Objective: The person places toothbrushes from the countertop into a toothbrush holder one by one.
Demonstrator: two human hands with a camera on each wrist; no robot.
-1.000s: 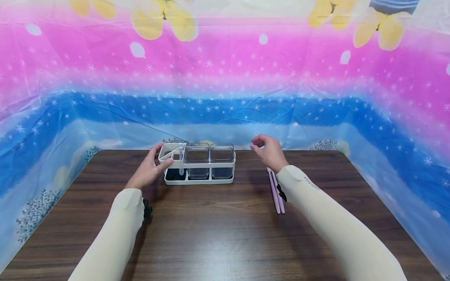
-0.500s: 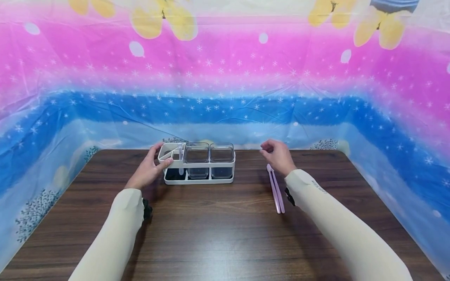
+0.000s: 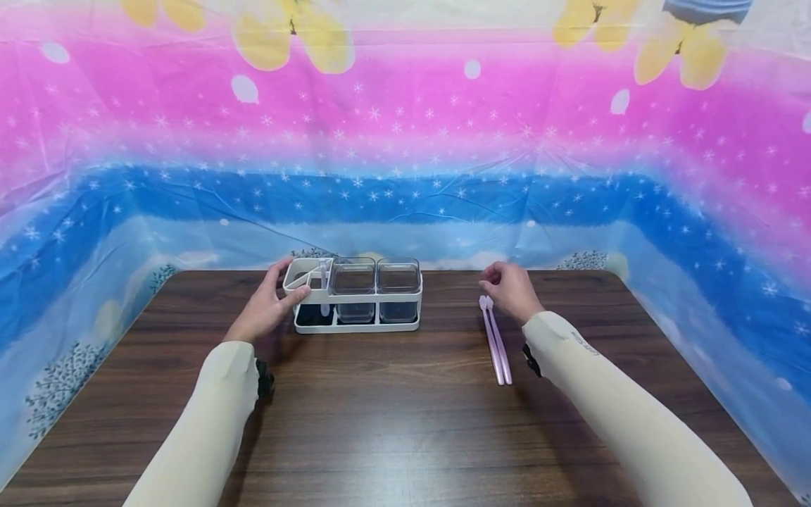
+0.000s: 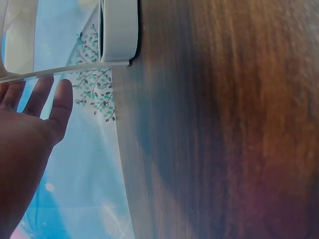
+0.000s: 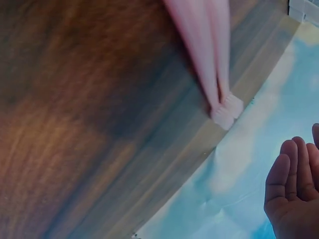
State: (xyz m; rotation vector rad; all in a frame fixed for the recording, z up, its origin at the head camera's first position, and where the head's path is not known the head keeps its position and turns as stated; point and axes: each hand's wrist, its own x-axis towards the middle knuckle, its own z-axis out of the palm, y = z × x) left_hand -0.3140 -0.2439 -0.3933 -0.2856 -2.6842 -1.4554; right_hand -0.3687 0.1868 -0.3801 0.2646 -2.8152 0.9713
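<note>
White rack stands upright at the table's far edge, two clear square jars in its middle and right bays. Two pink spoons lie side by side, touching, well right of it, bowls pointing away.

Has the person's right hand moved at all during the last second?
Yes. The right hand moved rightward and down, away from the white plastic organiser rack, toward the pink spoons.
</note>
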